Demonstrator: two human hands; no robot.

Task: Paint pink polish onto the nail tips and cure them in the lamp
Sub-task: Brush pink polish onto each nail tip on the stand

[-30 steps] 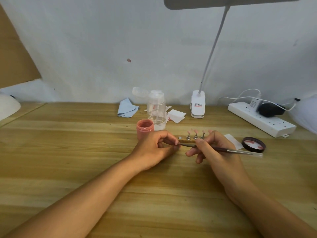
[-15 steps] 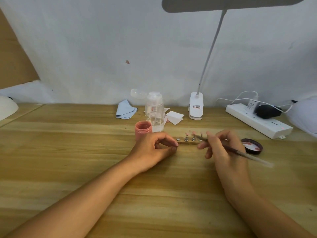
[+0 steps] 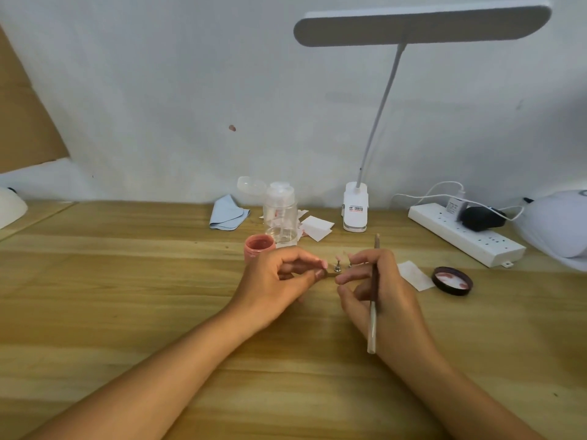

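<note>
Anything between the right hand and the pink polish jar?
Yes: the left hand and the nail tip holder it pinches lie between the right hand, which holds the brush, and the open pink polish jar.

Swung the brush point(image 3: 374, 296) round in the right grip point(image 3: 392, 308): lay sideways before, now stands nearly straight up, hairy end pointing away. Moved the right fingers point(image 3: 347, 276) in over the nail tips point(image 3: 337, 259), hiding some.
</note>
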